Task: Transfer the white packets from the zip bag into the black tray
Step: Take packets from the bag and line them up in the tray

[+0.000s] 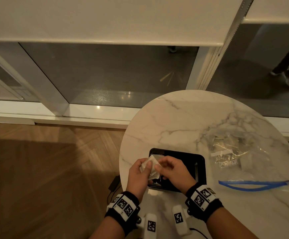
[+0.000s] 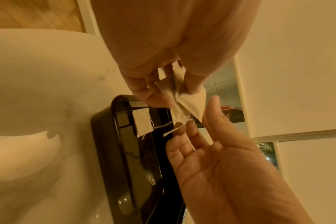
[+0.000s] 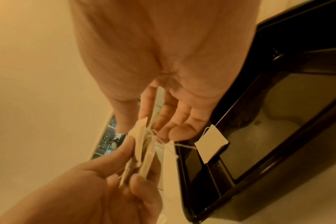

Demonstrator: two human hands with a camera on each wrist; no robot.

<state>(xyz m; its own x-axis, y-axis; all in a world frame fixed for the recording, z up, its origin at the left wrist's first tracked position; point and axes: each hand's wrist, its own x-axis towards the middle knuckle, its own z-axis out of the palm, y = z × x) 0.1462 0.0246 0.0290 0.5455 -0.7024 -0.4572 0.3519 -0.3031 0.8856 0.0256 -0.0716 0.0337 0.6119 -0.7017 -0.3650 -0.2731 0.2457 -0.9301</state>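
Note:
A bunch of white packets [image 1: 152,167] with strings is pinched between the thumb and fingers of my left hand [image 1: 147,167] over the left end of the black tray [image 1: 199,163]. My right hand [image 1: 160,165] reaches in from the right, its straight fingers touching the bunch and its strings. In the left wrist view the packets [image 2: 184,98] fan out below the left hand [image 2: 173,91], and a paper tag [image 2: 142,122] dangles over the tray [image 2: 105,151]. The clear zip bag [image 1: 235,156] with more packets lies right of the tray, its blue zip [image 1: 254,184] open.
The round marble table [image 1: 183,121] holds everything, and its left edge runs just beside my left hand. Below it lie a wooden floor [image 1: 45,169] and a dark cable [image 1: 113,188]. A window wall stands behind.

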